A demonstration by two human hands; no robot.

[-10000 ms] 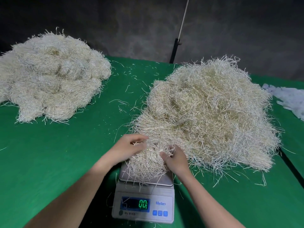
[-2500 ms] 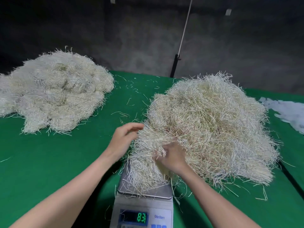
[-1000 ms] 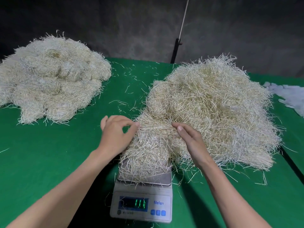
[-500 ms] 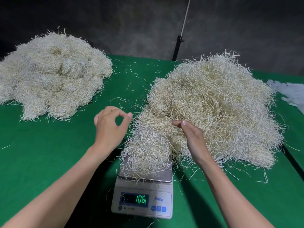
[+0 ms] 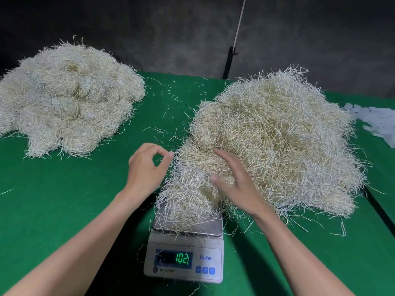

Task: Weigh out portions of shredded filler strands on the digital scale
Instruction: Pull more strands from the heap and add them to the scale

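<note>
Strands (image 5: 188, 201) heaped on the scale (image 5: 186, 253) at the worktop's (image 5: 64, 210) near edge. my right hand (image 5: 235, 184) rests on them with fingers spread, left hand (image 5: 147, 167) just beside, fingers curled, can't tell if it's pinching any

Pale shredded strands (image 5: 188, 201) lie heaped on the white digital scale (image 5: 186, 259), merging into the big pile (image 5: 277, 135) behind the scale.

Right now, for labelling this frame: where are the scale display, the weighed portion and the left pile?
Scale display (image 5: 174, 258): head view, on the green digits.
Weighed portion (image 5: 188, 205): head view, middle of the clump.
Left pile (image 5: 68, 97): head view, its centre.
</note>
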